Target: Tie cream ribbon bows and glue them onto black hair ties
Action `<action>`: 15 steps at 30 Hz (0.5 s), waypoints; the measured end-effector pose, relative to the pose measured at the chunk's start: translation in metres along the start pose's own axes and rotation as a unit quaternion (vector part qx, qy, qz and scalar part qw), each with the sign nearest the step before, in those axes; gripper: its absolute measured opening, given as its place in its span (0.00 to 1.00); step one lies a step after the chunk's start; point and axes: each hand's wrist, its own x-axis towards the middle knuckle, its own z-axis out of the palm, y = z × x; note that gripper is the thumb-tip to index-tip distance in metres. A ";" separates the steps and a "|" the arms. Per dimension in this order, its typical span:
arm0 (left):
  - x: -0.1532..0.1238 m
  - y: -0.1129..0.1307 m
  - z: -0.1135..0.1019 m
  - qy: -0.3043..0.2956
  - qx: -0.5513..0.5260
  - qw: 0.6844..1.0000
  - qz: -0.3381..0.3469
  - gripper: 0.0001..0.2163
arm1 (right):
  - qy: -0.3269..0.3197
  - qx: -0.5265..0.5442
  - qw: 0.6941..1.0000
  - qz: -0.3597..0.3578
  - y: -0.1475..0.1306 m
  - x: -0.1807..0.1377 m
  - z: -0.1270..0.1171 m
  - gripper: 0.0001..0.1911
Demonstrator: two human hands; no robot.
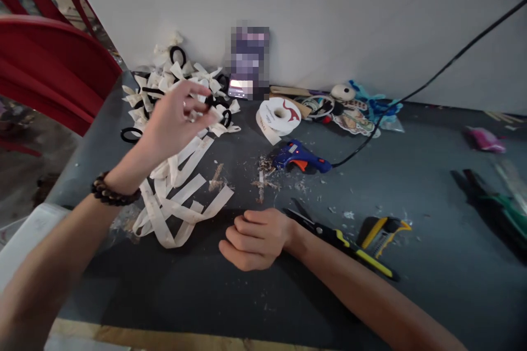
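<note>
My left hand (175, 118) is raised over a heap of cream ribbon bows with black hair ties (164, 85) at the back left. Its fingertips pinch one bow with a black tie (214, 112) at the edge of the heap. My right hand (255, 238) rests on the dark table (411, 186) as a loose fist; nothing shows in it. Cut cream ribbon strips (181, 203) lie just left of that hand.
A blue glue gun (300, 158) with a black cord lies mid-table beside a ribbon spool (280, 115). Scissors (341, 238) and a yellow utility knife (381, 230) lie right of my right wrist. A phone (247, 66) leans on the wall. Red chairs stand left.
</note>
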 end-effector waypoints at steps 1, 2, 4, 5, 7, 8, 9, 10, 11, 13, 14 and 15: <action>0.009 0.001 -0.006 0.035 0.074 0.996 0.032 0.18 | 0.006 -0.006 1.000 -0.004 0.001 0.001 0.000 0.06; 0.018 0.002 -0.012 0.088 0.120 0.987 0.066 0.17 | 0.007 -0.007 1.000 -0.006 0.002 0.002 0.000 0.06; 0.035 0.001 -0.022 0.131 0.207 0.963 0.108 0.19 | 0.002 0.002 1.000 0.001 0.003 0.003 0.000 0.06; 0.041 0.000 -0.026 0.117 0.259 0.951 0.122 0.24 | -0.003 0.008 1.000 0.008 0.003 0.002 0.000 0.06; 0.050 -0.003 -0.033 0.108 0.371 0.916 0.107 0.25 | -0.011 0.017 1.000 0.023 0.002 0.002 -0.001 0.07; 0.051 -0.003 -0.036 0.114 0.396 0.906 0.098 0.24 | -0.017 0.018 0.999 0.028 0.002 0.002 -0.001 0.07; 0.050 -0.003 -0.038 0.121 0.403 0.902 0.097 0.23 | -0.024 0.016 0.999 0.031 0.002 0.002 -0.002 0.07; 0.047 -0.001 -0.039 0.121 0.399 0.903 0.106 0.22 | -0.034 0.009 0.999 0.032 0.001 0.003 -0.002 0.07; 0.041 0.003 -0.041 0.118 0.397 0.902 0.120 0.21 | -0.043 -0.003 0.999 0.033 0.002 0.004 -0.002 0.07; 0.025 0.017 -0.044 0.111 0.423 0.892 0.112 0.14 | -0.061 -0.032 0.997 0.038 0.002 0.006 -0.001 0.07; 0.015 0.026 -0.046 0.104 0.417 0.896 0.110 0.13 | -0.070 -0.046 0.996 0.042 0.003 0.008 -0.001 0.08; 0.004 0.036 -0.049 0.111 0.393 0.905 0.115 0.14 | -0.080 -0.056 0.994 0.045 0.004 0.008 0.000 0.08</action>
